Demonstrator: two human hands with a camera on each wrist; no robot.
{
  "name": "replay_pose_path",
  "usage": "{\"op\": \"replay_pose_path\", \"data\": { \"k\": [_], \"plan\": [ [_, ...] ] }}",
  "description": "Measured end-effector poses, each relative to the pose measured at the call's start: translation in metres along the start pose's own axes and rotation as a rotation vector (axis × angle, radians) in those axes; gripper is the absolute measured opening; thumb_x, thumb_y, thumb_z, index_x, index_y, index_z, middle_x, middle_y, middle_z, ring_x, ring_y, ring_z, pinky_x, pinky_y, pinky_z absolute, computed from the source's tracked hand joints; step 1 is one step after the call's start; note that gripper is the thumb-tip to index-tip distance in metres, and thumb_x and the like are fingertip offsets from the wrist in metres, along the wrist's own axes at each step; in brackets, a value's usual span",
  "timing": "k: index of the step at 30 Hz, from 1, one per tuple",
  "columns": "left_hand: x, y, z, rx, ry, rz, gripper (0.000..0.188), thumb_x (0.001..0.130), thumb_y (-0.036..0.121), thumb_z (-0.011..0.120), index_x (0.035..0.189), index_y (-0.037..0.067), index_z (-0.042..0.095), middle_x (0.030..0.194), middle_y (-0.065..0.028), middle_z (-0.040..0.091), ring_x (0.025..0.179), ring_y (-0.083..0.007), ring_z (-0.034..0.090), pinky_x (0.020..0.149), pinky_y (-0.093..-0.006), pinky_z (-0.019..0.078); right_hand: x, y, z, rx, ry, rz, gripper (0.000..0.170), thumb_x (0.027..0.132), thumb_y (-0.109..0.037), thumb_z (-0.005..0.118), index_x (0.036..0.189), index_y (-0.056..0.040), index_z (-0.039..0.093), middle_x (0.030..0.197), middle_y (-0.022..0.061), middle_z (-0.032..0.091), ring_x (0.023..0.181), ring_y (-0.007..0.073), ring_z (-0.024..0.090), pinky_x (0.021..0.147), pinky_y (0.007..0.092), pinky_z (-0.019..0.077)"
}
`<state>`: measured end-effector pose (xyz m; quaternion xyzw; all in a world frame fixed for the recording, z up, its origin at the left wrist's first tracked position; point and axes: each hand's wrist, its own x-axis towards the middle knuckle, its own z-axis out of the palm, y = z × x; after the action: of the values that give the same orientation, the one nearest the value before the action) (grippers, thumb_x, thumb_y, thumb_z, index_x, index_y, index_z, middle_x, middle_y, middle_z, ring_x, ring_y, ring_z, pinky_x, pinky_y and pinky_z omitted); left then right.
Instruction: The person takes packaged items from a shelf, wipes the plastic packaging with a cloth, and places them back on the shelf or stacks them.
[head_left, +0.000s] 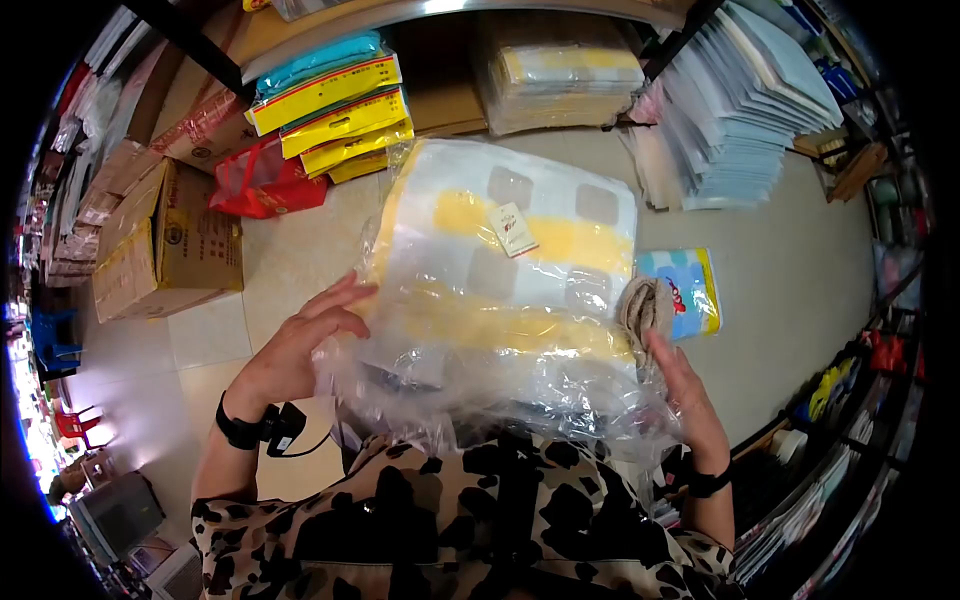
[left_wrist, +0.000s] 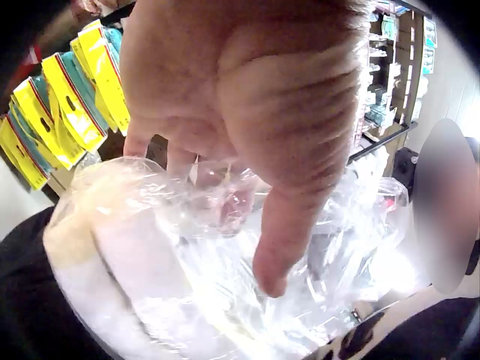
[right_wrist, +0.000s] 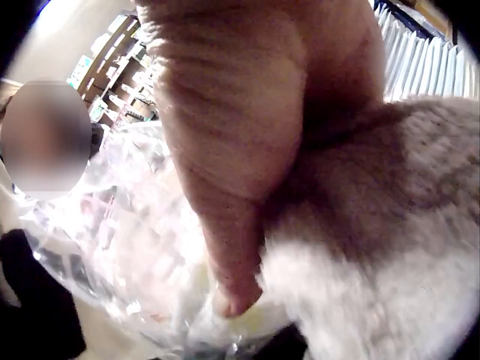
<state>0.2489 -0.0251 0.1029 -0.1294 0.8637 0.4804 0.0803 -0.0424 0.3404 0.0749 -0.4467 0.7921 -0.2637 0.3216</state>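
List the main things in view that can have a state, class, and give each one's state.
Checked fabric: folded, bagged
Clear bag: crumpled at the near end
Brown cloth: bunched
Blue packet: lying flat
Yellow-labelled packs: stacked
Pale packs: stacked
Cardboard box: upright; whether open, unclear

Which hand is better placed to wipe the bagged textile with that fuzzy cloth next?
Probably the right hand: the fuzzy cloth lies against it, beside the right edge of the bagged textile. The left hand is at the opposite edge, away from the cloth.
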Motion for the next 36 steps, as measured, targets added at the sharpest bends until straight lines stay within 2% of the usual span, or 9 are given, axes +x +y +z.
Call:
{"op": "replay_pose_path", "data": {
  "k": [8,12,14,17,20,24,28,33,36],
  "plan": [
    [-0.004,-0.005,0.012,0.211,-0.079,0.218,0.034,0.071,0.008,0.064,0.105,0.009,0.059,0.114,-0.0078,0.061,0.119,-0.026,0.051,0.109,-0.0489,0.0231,-0.015,-0.032,0.002,-0.013,-0.098,0.0,0.059,0.065,-0.005,0.075,0.12,-0.0158,0.058,0.111,0.0196,0.051,0.099,0.0366,0.053,0.087,0.0399,0.0438],
    [-0.01,-0.011,0.017,0.134,-0.076,0.024,0.024,0.082,0.014,0.063,0.105,0.006,0.063,0.107,-0.0106,0.063,0.106,-0.0247,0.058,0.1,-0.0393,0.0389,-0.027,0.013,-0.001,0.167,-0.259,0.037,0.049,0.066,0.0,0.072,0.112,-0.0117,0.062,0.116,0.015,0.051,0.107,0.0319,0.051,0.089,0.0376,0.0434],
    [-0.003,0.011,0.023,0.115,-0.035,-0.303,0.029,0.082,0.016,0.065,0.109,0.007,0.062,0.105,-0.0114,0.063,0.101,-0.0253,0.059,0.095,-0.0367,0.0439,-0.032,0.034,-0.001,0.41,-0.353,0.209,0.054,0.066,0.003,0.071,0.116,-0.0114,0.059,0.126,0.014,0.048,0.114,0.0305,0.048,0.092,0.0367,0.0422],
    [-0.001,-0.012,0.041,0.117,0.04,-0.006,0.035,0.088,0.036,0.054,0.11,0.009,0.06,0.093,-0.0144,0.063,0.085,-0.0325,0.059,0.084,-0.0383,0.0464,-0.023,0.032,-0.01,0.126,-0.357,0.165,0.069,0.065,0.006,0.071,0.128,-0.0118,0.05,0.135,0.0128,0.043,0.122,0.0269,0.043,0.098,0.0354,0.0396],
    [0.007,-0.002,0.034,0.455,-0.249,-0.098,0.028,0.087,0.031,0.056,0.104,0.011,0.062,0.088,-0.0104,0.063,0.079,-0.0322,0.058,0.075,-0.0397,0.0464,0.005,0.006,-0.06,0.367,-0.244,0.256,0.096,0.064,0.01,0.072,0.145,-0.0097,0.023,0.141,0.0108,0.037,0.126,0.0199,0.039,0.103,0.0327,0.0335],
    [0.012,0.007,0.043,0.342,-0.231,0.011,0.018,0.082,0.022,0.058,0.092,0.008,0.064,0.092,-0.0101,0.062,0.088,-0.0289,0.058,0.082,-0.0403,0.0441,0.046,-0.027,-0.108,0.329,-0.027,0.063,0.084,0.069,-0.011,0.076,0.14,-0.0047,0.031,0.123,0.0099,0.053,0.115,0.0193,0.047,0.098,0.0316,0.0373],
    [0.015,-0.002,0.067,0.52,0.008,0.457,0.015,0.078,0.015,0.061,0.089,0.005,0.061,0.117,-0.0138,0.056,0.114,-0.0263,0.049,0.1,-0.041,0.0344,0.114,-0.075,-0.087,0.113,0.039,-0.198,0.057,0.072,-0.013,0.072,0.124,-0.0025,0.049,0.114,0.0093,0.056,0.109,0.0236,0.051,0.096,0.0334,0.0373],
    [0.026,-0.014,0.073,0.201,-0.104,0.292,0.022,0.081,0.011,0.055,0.1,0.001,0.057,0.109,-0.0156,0.059,0.106,-0.0314,0.053,0.094,-0.0411,0.0404,0.202,-0.126,0.05,-0.196,-0.111,-0.973,0.037,0.075,-0.025,0.07,0.11,-0.0178,0.063,0.116,0.0125,0.047,0.109,0.0302,0.044,0.092,0.0441,0.0379],
    [0.025,-0.014,0.066,0.068,-0.057,0.189,0.021,0.084,0.018,0.054,0.093,-0.001,0.06,0.087,-0.0195,0.061,0.083,-0.0379,0.058,0.076,-0.0444,0.0475,0.216,-0.116,0.126,-0.5,-0.237,-1.084,0.041,0.08,-0.03,0.062,0.12,-0.0247,0.056,0.139,0.0108,0.037,0.126,0.0295,0.038,0.095,0.0504,0.0328]
  ]
}}
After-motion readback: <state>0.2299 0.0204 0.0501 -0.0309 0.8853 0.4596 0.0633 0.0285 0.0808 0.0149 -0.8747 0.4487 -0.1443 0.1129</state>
